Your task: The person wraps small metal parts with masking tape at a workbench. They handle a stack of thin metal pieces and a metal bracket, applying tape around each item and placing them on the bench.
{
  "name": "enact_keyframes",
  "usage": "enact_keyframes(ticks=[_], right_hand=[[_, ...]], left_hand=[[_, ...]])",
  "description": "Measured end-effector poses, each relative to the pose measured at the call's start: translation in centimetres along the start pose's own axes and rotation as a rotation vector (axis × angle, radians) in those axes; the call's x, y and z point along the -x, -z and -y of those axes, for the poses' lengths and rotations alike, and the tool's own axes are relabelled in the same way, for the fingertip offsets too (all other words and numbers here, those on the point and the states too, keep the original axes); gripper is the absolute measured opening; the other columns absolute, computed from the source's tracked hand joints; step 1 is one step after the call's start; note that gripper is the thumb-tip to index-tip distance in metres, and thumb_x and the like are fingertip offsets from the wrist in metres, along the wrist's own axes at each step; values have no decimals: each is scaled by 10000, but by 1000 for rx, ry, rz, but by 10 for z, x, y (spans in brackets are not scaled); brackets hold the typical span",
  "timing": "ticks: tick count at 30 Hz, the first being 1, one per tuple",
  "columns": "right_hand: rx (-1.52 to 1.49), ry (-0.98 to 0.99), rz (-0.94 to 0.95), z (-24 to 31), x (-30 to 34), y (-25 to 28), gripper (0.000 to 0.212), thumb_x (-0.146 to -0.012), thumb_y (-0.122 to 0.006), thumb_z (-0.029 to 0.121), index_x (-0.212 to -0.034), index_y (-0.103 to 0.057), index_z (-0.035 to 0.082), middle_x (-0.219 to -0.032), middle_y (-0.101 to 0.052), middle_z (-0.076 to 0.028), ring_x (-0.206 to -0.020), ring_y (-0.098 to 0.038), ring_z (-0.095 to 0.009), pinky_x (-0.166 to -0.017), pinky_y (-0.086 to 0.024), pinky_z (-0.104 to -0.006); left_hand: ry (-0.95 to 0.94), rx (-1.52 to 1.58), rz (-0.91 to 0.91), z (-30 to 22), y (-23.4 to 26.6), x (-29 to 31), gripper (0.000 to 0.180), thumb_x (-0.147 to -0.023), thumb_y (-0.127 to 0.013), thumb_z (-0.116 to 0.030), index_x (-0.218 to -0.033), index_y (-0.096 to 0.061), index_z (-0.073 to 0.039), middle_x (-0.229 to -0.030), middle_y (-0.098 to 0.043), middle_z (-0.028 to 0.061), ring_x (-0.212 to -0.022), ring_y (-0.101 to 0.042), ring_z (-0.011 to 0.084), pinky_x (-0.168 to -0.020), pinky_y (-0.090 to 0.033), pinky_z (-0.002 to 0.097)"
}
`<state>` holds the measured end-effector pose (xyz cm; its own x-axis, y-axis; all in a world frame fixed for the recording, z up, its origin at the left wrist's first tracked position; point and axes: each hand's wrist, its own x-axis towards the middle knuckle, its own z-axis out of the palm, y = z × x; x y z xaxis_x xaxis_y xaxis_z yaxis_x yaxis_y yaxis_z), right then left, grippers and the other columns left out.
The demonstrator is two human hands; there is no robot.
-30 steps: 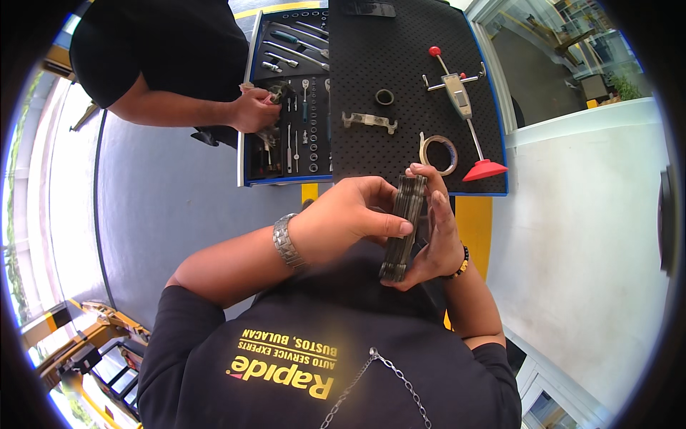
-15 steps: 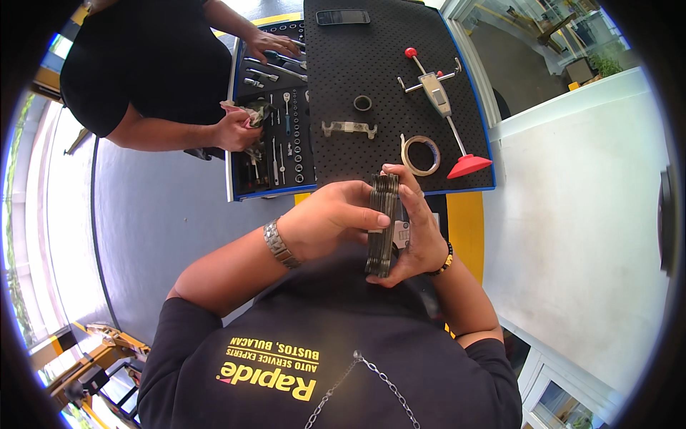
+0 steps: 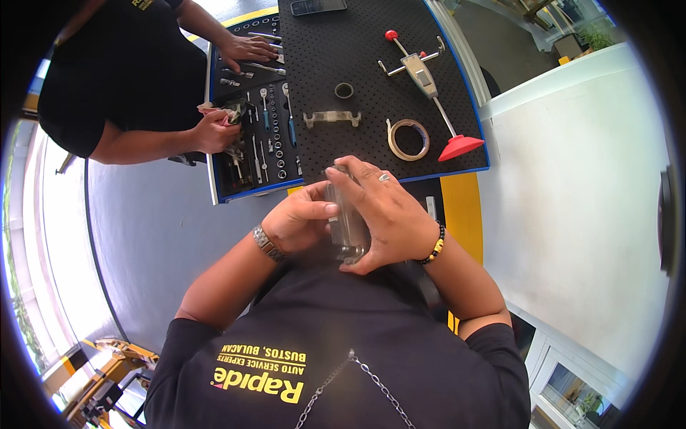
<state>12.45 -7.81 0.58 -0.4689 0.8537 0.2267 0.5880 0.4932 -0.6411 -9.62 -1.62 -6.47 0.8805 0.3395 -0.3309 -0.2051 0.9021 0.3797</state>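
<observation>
Both my hands hold a narrow stack of dark metal plates [image 3: 349, 227] upright in front of my chest; motion blurs it. My left hand [image 3: 296, 218] grips its left side, with the thumb pressed on the face. Around the far and right sides, my right hand [image 3: 389, 214] wraps its fingers, back of the hand up. The right thumb is at the near end, and the right fingers hide part of the stack. Beyond my hands, a metal bracket-like clip [image 3: 332, 119] lies on the black perforated bench top [image 3: 371, 57].
On the bench top are a roll of tape [image 3: 409, 139], a dark ring [image 3: 344, 90], a phone [image 3: 318, 6] and a metal tool with a red cone foot [image 3: 460, 147]. At left, another person's hand [image 3: 218, 132] holds a rag over an open tool drawer [image 3: 243, 187].
My hands and the stack have shifted left in view. My right hand has turned so its back faces up, covering more of the stack. The co-worker's far hand has moved slightly.
</observation>
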Motion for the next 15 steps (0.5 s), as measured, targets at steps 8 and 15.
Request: enact_keyframes(ticks=[8, 15], right_hand=[[156, -1, 67, 16, -18, -1, 1252, -538, -942, 501, -1603, -401, 126, -1488, -455, -271, -1338, -511, -458, -1100, -433, -551], [126, 2, 77, 19, -17, 3, 1253, -524, -945, 494, -1598, -410, 134, -1488, -455, -268, -1319, -524, -462, -1089, -435, -555]], left_hand=[[-152, 2, 141, 12, 10, -8, 910, -773, -922, -353, -1516, -490, -53, -1432, -614, 123, -1317, -611, 261, -1132, -490, 463], [-169, -14, 184, 20, 20, -12, 933, -768, -926, -379, -1522, -485, -51, -1466, -590, 112, -1324, -606, 247, -1119, -501, 446]])
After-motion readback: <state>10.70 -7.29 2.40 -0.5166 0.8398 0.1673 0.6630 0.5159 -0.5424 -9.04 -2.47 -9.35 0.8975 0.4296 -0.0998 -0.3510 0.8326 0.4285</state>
